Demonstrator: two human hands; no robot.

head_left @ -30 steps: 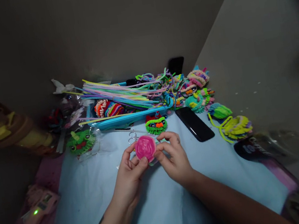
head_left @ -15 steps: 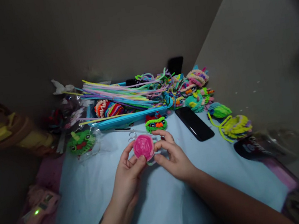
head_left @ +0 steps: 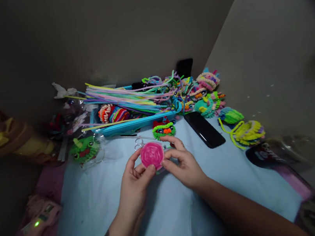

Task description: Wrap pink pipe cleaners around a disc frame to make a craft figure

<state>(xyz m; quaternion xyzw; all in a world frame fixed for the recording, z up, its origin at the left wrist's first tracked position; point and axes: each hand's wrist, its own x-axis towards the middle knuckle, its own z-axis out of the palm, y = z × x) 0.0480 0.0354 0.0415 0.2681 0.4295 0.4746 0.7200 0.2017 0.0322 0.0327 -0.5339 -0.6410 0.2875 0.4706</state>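
Above the cloth I hold a round pink pipe-cleaner coil (head_left: 152, 156), its spiral face turned up towards me. My left hand (head_left: 135, 180) is closed on its left and lower edge, thumb in front and fingers behind. At the right edge, my right hand (head_left: 185, 165) pinches the coil's rim between thumb and index finger, its other fingers raised behind. Pale strands show behind the coil, partly hidden by my fingers. Just beyond lie small scissors (head_left: 138, 143) and a green and red pipe-cleaner figure (head_left: 163, 129).
A blue tray (head_left: 135, 126) heaped with pastel pipe cleaners (head_left: 124, 95) stands at the back. A black phone (head_left: 205, 129) lies to its right, near several fuzzy figures and a bottle (head_left: 272, 154). On the left are a bagged green figure (head_left: 85, 149) and a pink glue gun (head_left: 34, 231).
The pink coil has turned slightly and sits flatter towards me. My right thumb and index finger have closed in on its right rim; the left hand has hardly moved.
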